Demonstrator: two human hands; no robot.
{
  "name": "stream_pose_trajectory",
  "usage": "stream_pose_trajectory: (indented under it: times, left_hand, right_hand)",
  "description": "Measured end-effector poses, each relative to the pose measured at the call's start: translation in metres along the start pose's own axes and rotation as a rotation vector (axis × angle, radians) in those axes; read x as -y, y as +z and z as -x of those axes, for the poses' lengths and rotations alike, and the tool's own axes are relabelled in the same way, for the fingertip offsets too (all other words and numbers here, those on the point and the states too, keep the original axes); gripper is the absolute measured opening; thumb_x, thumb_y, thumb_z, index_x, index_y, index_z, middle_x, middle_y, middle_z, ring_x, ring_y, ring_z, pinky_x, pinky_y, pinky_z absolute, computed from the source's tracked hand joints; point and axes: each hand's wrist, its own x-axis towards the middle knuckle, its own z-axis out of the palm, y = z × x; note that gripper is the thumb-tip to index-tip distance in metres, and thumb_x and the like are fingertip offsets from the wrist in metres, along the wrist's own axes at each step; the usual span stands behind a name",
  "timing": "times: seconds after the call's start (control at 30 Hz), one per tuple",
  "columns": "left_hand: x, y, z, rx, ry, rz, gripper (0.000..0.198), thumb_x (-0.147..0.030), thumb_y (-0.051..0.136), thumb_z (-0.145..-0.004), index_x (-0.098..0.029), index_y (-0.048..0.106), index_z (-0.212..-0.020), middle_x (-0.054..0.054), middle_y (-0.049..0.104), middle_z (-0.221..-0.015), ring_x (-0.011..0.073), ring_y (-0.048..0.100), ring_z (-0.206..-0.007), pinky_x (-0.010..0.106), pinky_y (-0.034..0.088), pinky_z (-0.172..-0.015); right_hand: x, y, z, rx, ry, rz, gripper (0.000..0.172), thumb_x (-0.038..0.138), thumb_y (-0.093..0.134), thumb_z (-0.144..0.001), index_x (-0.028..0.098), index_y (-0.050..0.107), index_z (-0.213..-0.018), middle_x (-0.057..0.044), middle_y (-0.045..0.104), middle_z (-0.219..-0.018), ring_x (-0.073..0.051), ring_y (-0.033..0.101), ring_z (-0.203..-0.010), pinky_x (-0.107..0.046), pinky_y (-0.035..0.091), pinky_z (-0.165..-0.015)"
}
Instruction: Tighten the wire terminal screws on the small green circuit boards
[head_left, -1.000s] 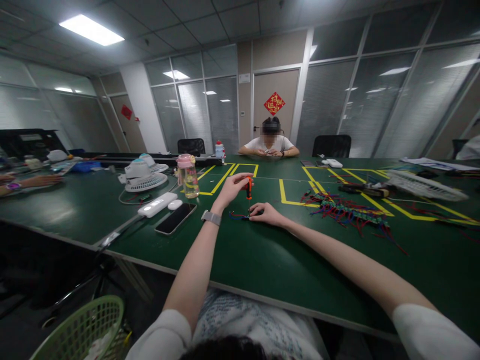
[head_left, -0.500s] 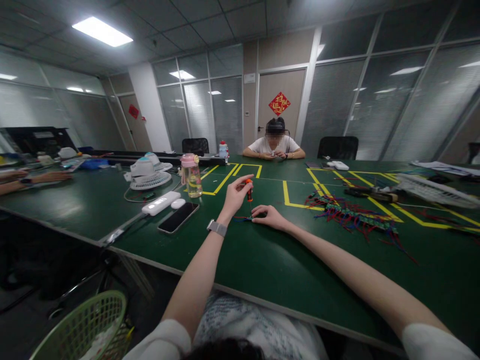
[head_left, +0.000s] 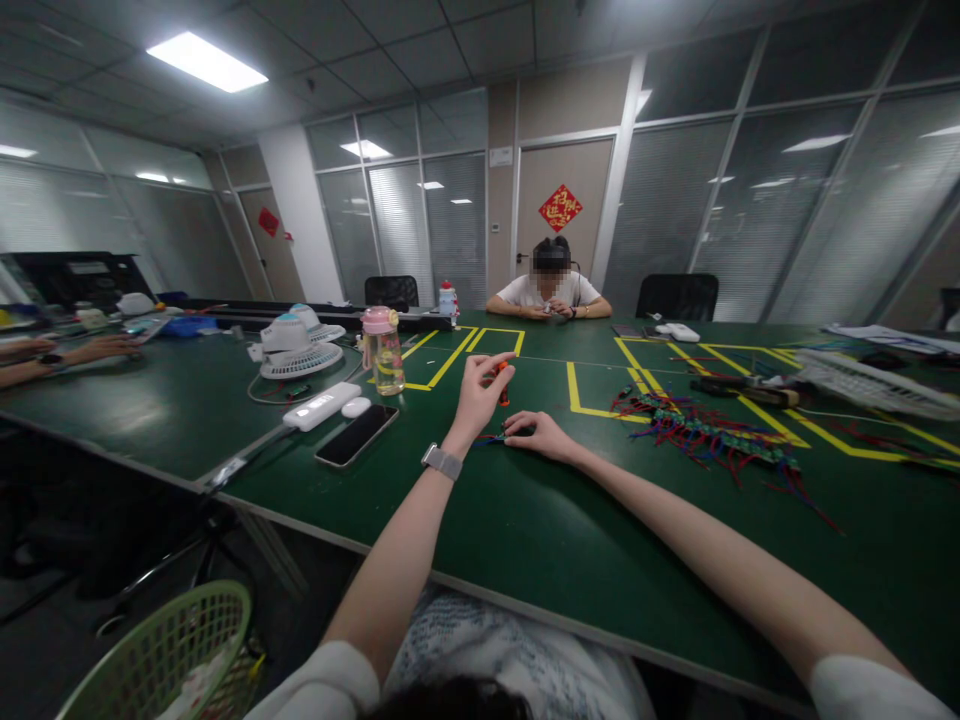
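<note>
My left hand (head_left: 480, 392) is closed around the orange-and-black handle of a screwdriver (head_left: 505, 390), which stands about upright with its tip pointing down. Low on the green table, my right hand (head_left: 538, 437) pinches a small part with red and blue wires (head_left: 491, 440); the fingers cover most of that part. The screwdriver's tip is close to those right fingertips, though whether it touches the part cannot be made out. Off to the right lies a row of small green circuit boards (head_left: 705, 430) with red and blue wires.
Left of my hands are a phone (head_left: 358, 436), a white power strip (head_left: 322, 407), a pink-lidded bottle (head_left: 383, 350) and white fans (head_left: 300, 350). A person (head_left: 551, 285) sits across the table (head_left: 570, 540). Another person's hands (head_left: 97, 348) rest at far left. A green basket (head_left: 172, 640) stands below.
My left hand has shifted slightly right and turned about the screwdriver handle. My right hand stays in place with the wired part.
</note>
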Motion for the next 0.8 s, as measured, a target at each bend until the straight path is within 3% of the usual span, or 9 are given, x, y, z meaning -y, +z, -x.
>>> stream_pose_trajectory:
  times: [0.1, 0.2, 0.3, 0.4, 0.5, 0.6, 0.7, 0.8]
  left_hand:
    - [0.0002, -0.0007, -0.0014, 0.062, -0.049, 0.128, 0.030, -0.029, 0.047, -0.088, -0.024, 0.061, -0.114, 0.007, 0.058, -0.114, 0.0165, 0.056, -0.101, 0.028, 0.047, -0.083]
    - [0.0028, -0.0008, -0.0021, 0.112, -0.106, 0.240, 0.034, -0.027, 0.049, -0.086, -0.023, 0.057, -0.119, 0.007, 0.063, -0.106, 0.0150, 0.061, -0.087, 0.030, 0.050, -0.077]
    - [0.0039, -0.0012, -0.0012, 0.043, -0.052, 0.106, 0.031, -0.028, 0.060, -0.080, -0.022, 0.063, -0.110, 0.005, 0.062, -0.097, 0.0140, 0.060, -0.082, 0.026, 0.049, -0.074]
    - [0.0036, -0.0016, -0.0011, -0.020, -0.010, 0.006, 0.027, -0.030, 0.059, -0.080, -0.023, 0.066, -0.106, 0.006, 0.058, -0.104, 0.0158, 0.057, -0.094, 0.025, 0.048, -0.078]
    - [0.0044, -0.0013, -0.0025, 0.022, -0.050, 0.108, 0.030, -0.027, 0.048, -0.087, -0.023, 0.062, -0.113, 0.007, 0.058, -0.112, 0.0160, 0.057, -0.098, 0.027, 0.048, -0.081]
    - [0.0054, -0.0010, -0.0033, 0.098, -0.118, 0.235, 0.035, -0.028, 0.047, -0.087, -0.023, 0.057, -0.120, 0.007, 0.062, -0.107, 0.0147, 0.061, -0.086, 0.029, 0.050, -0.076]
    - [0.0048, -0.0020, -0.0027, 0.071, -0.088, 0.151, 0.033, -0.030, 0.057, -0.082, -0.021, 0.062, -0.113, 0.006, 0.064, -0.099, 0.0144, 0.060, -0.082, 0.027, 0.049, -0.074]
    - [0.0046, -0.0031, -0.0028, 0.019, -0.033, 0.066, 0.028, -0.029, 0.056, -0.082, -0.021, 0.066, -0.107, 0.007, 0.062, -0.107, 0.0158, 0.058, -0.093, 0.028, 0.046, -0.082]
  right_hand:
    - [-0.0005, -0.0001, -0.0002, 0.000, 0.007, -0.003, 0.018, 0.034, 0.072, -0.068, 0.020, 0.074, -0.080, -0.007, 0.067, -0.099, -0.021, 0.062, -0.092, -0.035, 0.045, -0.090]
    - [-0.0008, -0.0004, -0.0002, 0.004, 0.011, -0.002, 0.018, 0.034, 0.072, -0.068, 0.021, 0.074, -0.080, -0.006, 0.067, -0.099, -0.021, 0.062, -0.092, -0.035, 0.045, -0.090]
    - [-0.0012, -0.0005, -0.0002, 0.006, 0.007, 0.003, 0.018, 0.035, 0.071, -0.069, 0.021, 0.074, -0.079, -0.006, 0.067, -0.099, -0.021, 0.062, -0.092, -0.035, 0.045, -0.090]
    - [-0.0021, -0.0002, -0.0002, 0.005, 0.004, 0.005, 0.017, 0.034, 0.071, -0.069, 0.021, 0.074, -0.079, -0.006, 0.067, -0.098, -0.021, 0.062, -0.092, -0.035, 0.045, -0.089]
    - [-0.0027, -0.0001, -0.0005, 0.003, 0.006, -0.005, 0.018, 0.034, 0.072, -0.068, 0.020, 0.074, -0.079, -0.007, 0.067, -0.098, -0.021, 0.062, -0.093, -0.035, 0.045, -0.089]
    - [-0.0019, -0.0004, -0.0004, 0.002, 0.014, -0.008, 0.018, 0.034, 0.072, -0.068, 0.020, 0.074, -0.079, -0.007, 0.067, -0.099, -0.021, 0.062, -0.093, -0.036, 0.045, -0.090]
    - [-0.0004, -0.0008, -0.0001, 0.002, 0.012, -0.006, 0.018, 0.034, 0.071, -0.068, 0.020, 0.074, -0.079, -0.007, 0.067, -0.099, -0.021, 0.062, -0.093, -0.036, 0.045, -0.090]
    - [0.0004, -0.0011, 0.0003, -0.001, 0.007, -0.005, 0.018, 0.035, 0.071, -0.068, 0.020, 0.074, -0.079, -0.007, 0.067, -0.098, -0.021, 0.062, -0.093, -0.035, 0.045, -0.090]
